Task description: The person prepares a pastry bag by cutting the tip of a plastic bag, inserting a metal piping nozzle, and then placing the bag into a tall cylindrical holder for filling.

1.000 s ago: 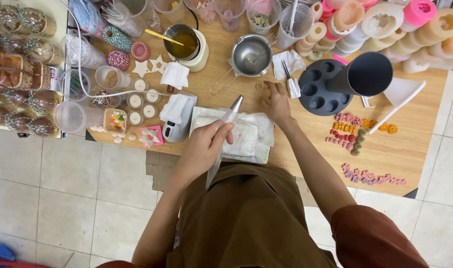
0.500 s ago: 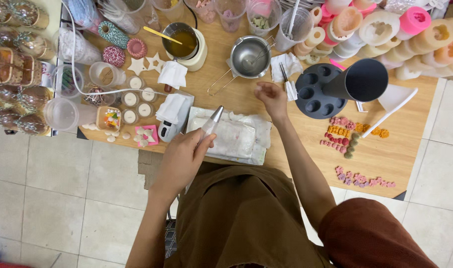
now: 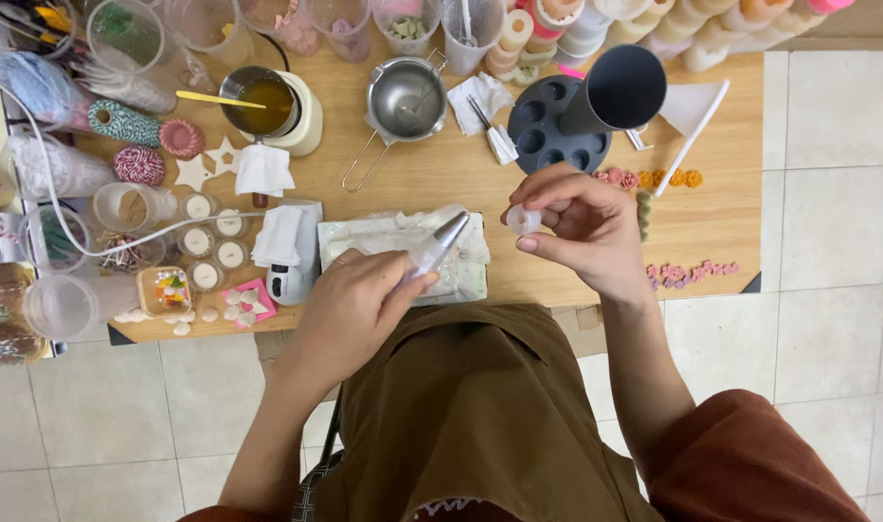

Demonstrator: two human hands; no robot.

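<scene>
Piping bag (image 3: 430,253) in left grip (image 3: 349,309): clear soft plastic, shiny metal tip. Cap (image 3: 521,221) in right grip (image 3: 581,227): translucent plastic. Beyond grips: counter (image 3: 441,174) matt wood; pot (image 3: 405,97) polished steel.

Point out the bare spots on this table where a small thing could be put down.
Bare wood lies right of the white tray, below the orange flowers and above the pink flowers, partly under the right hand. Another patch sits between the steel pot and the tray. The left end, around the small candles, is crowded.

The pale wooden desk (image 3: 461,184) carries a small steel saucepan (image 3: 405,99), a round dark mould tray (image 3: 550,135), and white star cutouts (image 3: 207,164).
</scene>
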